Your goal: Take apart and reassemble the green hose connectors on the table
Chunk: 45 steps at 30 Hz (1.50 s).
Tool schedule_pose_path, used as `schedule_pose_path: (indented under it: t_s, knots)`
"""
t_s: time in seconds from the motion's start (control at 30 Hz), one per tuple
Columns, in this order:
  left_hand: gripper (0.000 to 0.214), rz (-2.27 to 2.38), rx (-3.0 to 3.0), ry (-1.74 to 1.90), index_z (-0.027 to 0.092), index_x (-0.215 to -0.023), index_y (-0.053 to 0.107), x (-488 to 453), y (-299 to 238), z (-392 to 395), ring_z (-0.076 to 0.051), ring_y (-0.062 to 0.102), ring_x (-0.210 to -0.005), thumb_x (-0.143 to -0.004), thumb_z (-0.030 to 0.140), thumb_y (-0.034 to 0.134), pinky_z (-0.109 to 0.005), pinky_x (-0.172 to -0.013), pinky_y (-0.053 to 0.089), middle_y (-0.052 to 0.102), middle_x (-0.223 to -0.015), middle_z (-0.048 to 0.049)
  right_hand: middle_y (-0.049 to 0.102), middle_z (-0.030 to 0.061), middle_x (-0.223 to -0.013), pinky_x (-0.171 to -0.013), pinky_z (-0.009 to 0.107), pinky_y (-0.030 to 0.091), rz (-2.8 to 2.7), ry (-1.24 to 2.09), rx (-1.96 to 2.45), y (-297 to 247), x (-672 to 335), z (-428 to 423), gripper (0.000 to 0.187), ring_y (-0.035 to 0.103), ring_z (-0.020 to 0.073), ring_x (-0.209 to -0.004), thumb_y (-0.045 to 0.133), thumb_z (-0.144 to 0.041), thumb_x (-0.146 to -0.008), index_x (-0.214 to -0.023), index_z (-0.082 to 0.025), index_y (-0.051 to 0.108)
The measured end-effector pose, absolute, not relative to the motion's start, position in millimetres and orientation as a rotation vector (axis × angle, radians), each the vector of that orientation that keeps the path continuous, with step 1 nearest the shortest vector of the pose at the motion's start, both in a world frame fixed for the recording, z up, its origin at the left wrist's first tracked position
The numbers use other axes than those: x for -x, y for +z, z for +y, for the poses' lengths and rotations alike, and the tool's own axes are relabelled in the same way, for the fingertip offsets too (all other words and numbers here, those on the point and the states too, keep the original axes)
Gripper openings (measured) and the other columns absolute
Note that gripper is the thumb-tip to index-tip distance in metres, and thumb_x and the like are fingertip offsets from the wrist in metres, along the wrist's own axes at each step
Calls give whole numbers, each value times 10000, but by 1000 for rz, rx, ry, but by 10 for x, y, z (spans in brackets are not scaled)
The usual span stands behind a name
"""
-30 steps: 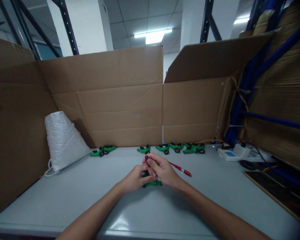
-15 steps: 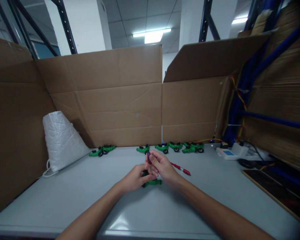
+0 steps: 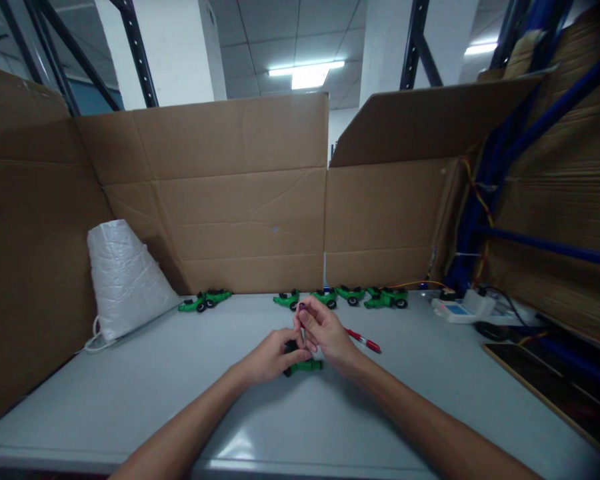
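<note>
A green toy car [image 3: 307, 365] with black wheels is under my hands at the middle of the table. My left hand [image 3: 270, 357] is closed around its left part, thumb along the near side. Between the fingertips of my right hand [image 3: 325, 330] is a small screwdriver [image 3: 303, 308] with a dark purple handle. It stands nearly upright, its thin metal shaft pointing down at the car. The tip is hidden by my fingers. Just right of my right hand lies a red pen [image 3: 364, 341].
Several green toy cars [image 3: 350, 295] line the back of the table [image 3: 180, 413], against a cardboard wall [image 3: 240, 213]. At the left leans a white wrapped bundle [image 3: 125, 287]. A power strip [image 3: 457, 310] with cables and a dark flat board [image 3: 550, 387] are at the right.
The fingers of my right hand have shifted slightly on the screwdriver, covering more of its handle, which has moved a little right. My left hand and the car look nearly unchanged.
</note>
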State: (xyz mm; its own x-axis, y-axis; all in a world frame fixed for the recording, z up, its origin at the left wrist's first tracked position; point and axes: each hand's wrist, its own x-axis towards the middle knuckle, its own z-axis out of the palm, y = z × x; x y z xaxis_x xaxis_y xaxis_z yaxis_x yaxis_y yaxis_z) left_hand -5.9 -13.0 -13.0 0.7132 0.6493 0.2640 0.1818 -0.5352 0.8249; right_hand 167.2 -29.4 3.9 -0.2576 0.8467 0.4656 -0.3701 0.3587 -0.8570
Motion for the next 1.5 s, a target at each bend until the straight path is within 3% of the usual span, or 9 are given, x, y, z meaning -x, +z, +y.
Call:
schedule_pose_path:
  t_s: [0.23,0.4,0.5,0.8,0.97,1.1,1.23,1.5]
  knots:
    - [362,635,-2012,693,122,-940,705,49,-165,-140,-210,672,-928,-962,484,701,-317,-903,512,747,-990,-101,583,-28,-701,-384,187,309,-1506,1340,468,41,-1697,-326,500,409,58,-432,560,-691,-987,-880,-203,573]
    - [321,599,-2056,711,134,-922,693,71,-109,-148,-213,668,-1007,-973,452,698,-314,-959,490,742,-1051,-99,499,-96,-665,-369,166,305,-1373,1313,524,51,-1705,-329,472,447,74,-419,593,-713,-956,-1030,-261,483]
    - [325,615,-2076,693,139,-935,695,74,-95,-142,-201,660,-966,-977,462,689,-302,-929,494,735,-1006,-84,550,-95,-692,-358,157,282,-1372,1252,524,43,-1704,-322,458,436,63,-399,629,-682,-952,-1002,-268,439]
    - [401,659,-2045,663,127,-950,704,47,-85,-180,-215,663,-969,-973,527,669,-324,-930,517,732,-962,-94,593,-18,-691,-406,190,331,-1450,1306,541,105,-1699,-402,532,431,67,-451,578,-720,-961,-871,-197,597]
    - [394,654,-2062,668,137,-946,704,49,-69,-177,-205,668,-953,-961,531,685,-311,-936,509,740,-998,-89,554,-69,-659,-391,181,311,-1349,1323,542,122,-1701,-425,498,447,86,-443,608,-734,-933,-1016,-250,526]
    - [387,616,-2041,670,137,-943,701,41,-92,-174,-204,661,-956,-963,524,685,-312,-939,507,739,-1007,-96,629,-36,-736,-377,178,305,-1362,1265,532,142,-1699,-446,497,454,68,-424,639,-721,-922,-936,-240,511]
    - [383,608,-2044,675,132,-915,696,52,-130,-159,-205,658,-959,-967,512,685,-314,-938,507,737,-1001,-101,554,-33,-667,-372,181,286,-1383,1274,561,139,-1693,-449,550,427,61,-422,584,-740,-945,-845,-200,574]
    - [354,660,-2055,670,137,-906,684,55,-78,-174,-203,657,-945,-958,486,703,-301,-910,503,734,-995,-91,534,-75,-647,-378,176,296,-1314,1283,544,138,-1726,-432,519,459,81,-432,645,-740,-906,-919,-244,494]
